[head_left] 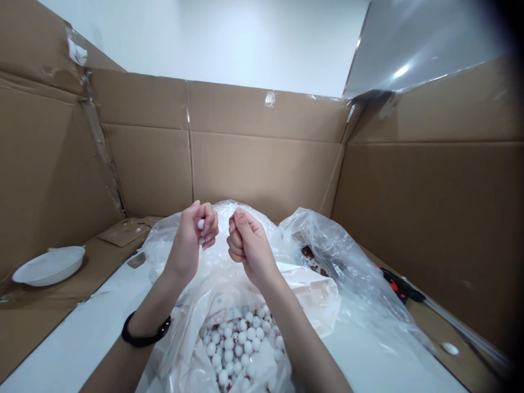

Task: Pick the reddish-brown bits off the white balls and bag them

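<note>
Left hand pinching one white bead in curled fingers; right hand clenched close beside it, contents hidden; both above open bag of beads; loose pinch likely to drop bead outside bag, onto cardboard.

This looks like a makeshift packing or sorting station, perhaps in a plain workroom: taped cardboard walls fence a white tabletop on three sides, with a bare white wall above them at the frame's top
</note>
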`<state>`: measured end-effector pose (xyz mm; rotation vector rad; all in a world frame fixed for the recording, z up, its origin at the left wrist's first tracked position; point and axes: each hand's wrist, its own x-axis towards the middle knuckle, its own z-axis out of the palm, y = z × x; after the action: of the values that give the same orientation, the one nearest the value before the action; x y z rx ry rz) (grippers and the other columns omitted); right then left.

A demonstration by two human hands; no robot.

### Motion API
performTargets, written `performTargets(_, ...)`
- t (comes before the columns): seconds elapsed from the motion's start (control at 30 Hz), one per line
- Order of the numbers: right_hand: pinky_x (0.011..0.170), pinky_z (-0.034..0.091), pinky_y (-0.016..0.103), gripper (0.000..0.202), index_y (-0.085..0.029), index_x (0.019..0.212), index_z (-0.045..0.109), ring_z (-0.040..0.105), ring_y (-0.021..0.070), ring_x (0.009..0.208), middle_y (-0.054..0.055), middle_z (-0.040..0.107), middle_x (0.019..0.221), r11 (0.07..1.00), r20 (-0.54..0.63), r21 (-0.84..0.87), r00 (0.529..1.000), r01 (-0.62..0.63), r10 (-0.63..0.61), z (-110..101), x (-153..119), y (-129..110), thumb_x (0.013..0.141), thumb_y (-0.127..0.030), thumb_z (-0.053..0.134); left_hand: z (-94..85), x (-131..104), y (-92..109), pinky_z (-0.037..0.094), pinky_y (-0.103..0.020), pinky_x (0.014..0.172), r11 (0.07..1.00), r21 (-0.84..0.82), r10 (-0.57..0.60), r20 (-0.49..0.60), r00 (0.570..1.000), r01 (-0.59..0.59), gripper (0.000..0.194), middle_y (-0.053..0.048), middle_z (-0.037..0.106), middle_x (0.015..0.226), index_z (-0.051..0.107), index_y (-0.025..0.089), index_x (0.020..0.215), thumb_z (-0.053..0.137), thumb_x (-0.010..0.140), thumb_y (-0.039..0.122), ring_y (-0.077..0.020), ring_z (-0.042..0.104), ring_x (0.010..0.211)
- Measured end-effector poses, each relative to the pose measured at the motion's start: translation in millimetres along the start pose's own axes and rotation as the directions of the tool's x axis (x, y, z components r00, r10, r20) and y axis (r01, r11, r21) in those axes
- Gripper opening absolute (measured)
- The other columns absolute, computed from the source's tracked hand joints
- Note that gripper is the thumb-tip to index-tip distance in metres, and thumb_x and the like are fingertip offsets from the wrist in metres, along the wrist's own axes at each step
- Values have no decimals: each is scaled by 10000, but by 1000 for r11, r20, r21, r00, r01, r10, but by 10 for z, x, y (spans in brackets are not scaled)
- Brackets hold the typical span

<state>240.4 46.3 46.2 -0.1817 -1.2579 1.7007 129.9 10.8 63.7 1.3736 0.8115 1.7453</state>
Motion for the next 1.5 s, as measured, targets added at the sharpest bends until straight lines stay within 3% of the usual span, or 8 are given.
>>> performTargets(0.1,322,100,148,376,-203,650,432,100,28,349,-134,219,402,1000,11,-24,1000,21,-21,31,-37,-30,832,-505,562,-31,2,51,245,-203,416,991,-118,-50,136,989,66,165,29,339,597,403,195,664,382,810,266,-104,272,505)
performTargets(0.27,325,114,154,373,-198,642,441,102,30,355,-126,228,408,995,19,-57,997,77,-76,48,-95,-110,852,-491,540,-26,-57,28,295,-169,437,994,-21,-97,228,969,104,103,53,377,638,434,216,798,473,885,255,-82,319,521)
performTargets(0.4,336,115,159,358,-200,653,437,112,34,362,-123,216,420,992,37,-76,994,104,-101,36,-145,-205,871,-471,522,-39,-60,1,299,-157,437,996,14,86,207,975,-91,170,52,495,774,472,261,930,614,847,304,-52,355,514)
performTargets(0.5,343,116,161,361,-199,652,430,125,35,365,-121,212,424,984,72,-128,990,125,-117,22,-176,-266,881,-466,511,-94,-36,7,312,-158,450,978,111,150,193,970,-174,235,36,537,759,540,222,868,730,750,293,-50,394,531)
performTargets(0.77,352,140,175,378,-195,635,449,170,35,362,-107,260,429,958,138,-259,986,124,-91,39,-208,-279,876,-481,503,-129,-43,16,386,-199,531,968,165,161,161,974,-187,330,39,505,667,526,189,675,838,594,260,-90,468,604)
performTargets(1.17,362,141,202,374,-205,643,436,170,53,384,-104,265,435,919,113,-361,985,159,-126,39,-191,-247,874,-491,504,-94,-50,26,407,-229,571,925,225,289,113,951,-307,284,23,539,707,540,187,668,819,614,192,-116,509,668)
performTargets(1.33,375,157,210,388,-208,643,404,184,58,399,-98,277,455,896,120,-419,987,148,-107,20,-189,-270,882,-505,478,-75,-50,28,303,-215,510,847,374,376,84,923,-379,295,29,441,742,531,179,629,825,615,209,-90,391,624)
performTargets(1.5,379,173,205,430,-205,620,389,183,58,406,-96,268,450,883,132,-460,990,99,-42,0,-180,-291,886,-540,431,-75,-62,40,297,-230,518,811,426,398,100,912,-401,272,31,382,700,557,195,641,817,635,274,-106,370,621)
